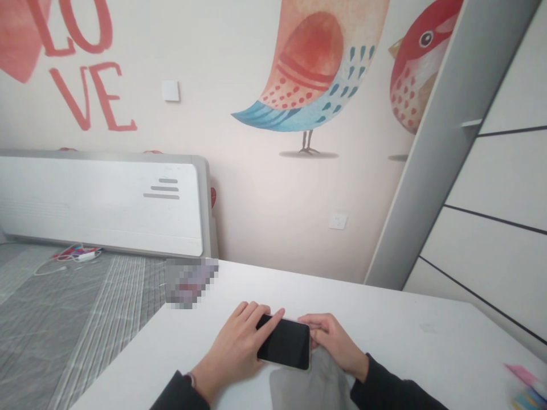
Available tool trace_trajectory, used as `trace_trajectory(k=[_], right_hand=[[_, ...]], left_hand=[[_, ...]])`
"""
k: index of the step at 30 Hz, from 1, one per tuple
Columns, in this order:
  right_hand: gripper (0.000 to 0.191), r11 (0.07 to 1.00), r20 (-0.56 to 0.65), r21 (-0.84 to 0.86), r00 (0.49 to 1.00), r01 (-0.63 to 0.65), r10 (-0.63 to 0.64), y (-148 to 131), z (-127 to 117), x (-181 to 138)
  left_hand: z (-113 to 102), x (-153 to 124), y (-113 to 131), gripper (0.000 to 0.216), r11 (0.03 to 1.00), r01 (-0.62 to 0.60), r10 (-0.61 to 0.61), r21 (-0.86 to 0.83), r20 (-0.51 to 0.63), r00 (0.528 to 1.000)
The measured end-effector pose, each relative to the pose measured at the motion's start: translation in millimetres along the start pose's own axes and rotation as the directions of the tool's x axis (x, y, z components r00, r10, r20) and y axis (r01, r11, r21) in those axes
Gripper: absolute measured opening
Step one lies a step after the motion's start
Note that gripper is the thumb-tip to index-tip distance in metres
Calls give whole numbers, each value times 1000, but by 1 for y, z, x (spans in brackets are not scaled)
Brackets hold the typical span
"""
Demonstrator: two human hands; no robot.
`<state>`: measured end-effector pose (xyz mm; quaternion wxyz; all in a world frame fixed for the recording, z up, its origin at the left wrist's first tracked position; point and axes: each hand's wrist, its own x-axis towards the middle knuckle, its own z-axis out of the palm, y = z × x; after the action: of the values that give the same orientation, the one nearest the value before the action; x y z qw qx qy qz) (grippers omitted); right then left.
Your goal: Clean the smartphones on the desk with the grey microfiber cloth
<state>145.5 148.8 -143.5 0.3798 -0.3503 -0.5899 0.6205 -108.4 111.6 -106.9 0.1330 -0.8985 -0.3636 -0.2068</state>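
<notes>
My left hand (244,345) is closed round the left end of a smartphone (287,344), with one finger lying along its top edge. The phone is held sideways above the white table, its dark screen facing up. At the phone's right end, my right hand (335,340) has its fingers and thumb pressed together on a grey cloth (314,384). That cloth hangs from under the right fingers and spreads below the phone toward me. Part of the right fingertips is hidden behind the phone's edge.
The white table (397,330) reaches to the wall. A blurred-out item (192,283) lies at its far left corner, and a pink and blue object (527,384) at the right edge. Left stands a bed with grey bedding (98,324), a cable and charger (85,256) on it.
</notes>
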Motion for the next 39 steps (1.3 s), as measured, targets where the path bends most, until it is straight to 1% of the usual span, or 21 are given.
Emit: trace_trajectory(k=[4, 6, 8, 11, 14, 16, 26, 36, 39], right_hand=[[23, 999, 4, 48, 1000, 3, -3, 0, 1, -1], [24, 997, 17, 83, 1000, 2, -4, 0, 2, -1], [31, 992, 35, 125, 999, -1, -3, 0, 3, -1], [43, 984, 81, 176, 997, -10, -4, -2, 3, -2], [53, 984, 155, 177, 988, -15, -13, -5, 3, -3], [56, 988, 189, 157, 982, -8, -22, -7, 3, -3], [54, 995, 222, 84, 972, 60, -77, -6, 5, 0], [39, 994, 173, 48, 980, 94, -101, -11, 9, 0], [40, 993, 186, 55, 977, 100, -109, -11, 9, 0]], left_hand=[[-1, 0, 2, 86, 1000, -9, 8, -4, -30, 1000], [-1, 1, 2, 87, 1000, -7, 7, -2, -44, 999], [0, 1, 1, 89, 1000, 12, -12, 2, -58, 998], [2, 1, -3, 87, 996, 90, -88, 18, -91, 992], [5, 1, -9, 83, 983, 180, -173, 42, -124, 977], [6, 1, -10, 83, 976, 209, -200, 56, -132, 971], [4, 0, -2, 82, 973, 204, -192, 112, -110, 975], [4, 4, 9, 78, 967, 216, -213, 133, -39, 976], [3, 4, 9, 78, 964, 237, -236, 124, -22, 972]])
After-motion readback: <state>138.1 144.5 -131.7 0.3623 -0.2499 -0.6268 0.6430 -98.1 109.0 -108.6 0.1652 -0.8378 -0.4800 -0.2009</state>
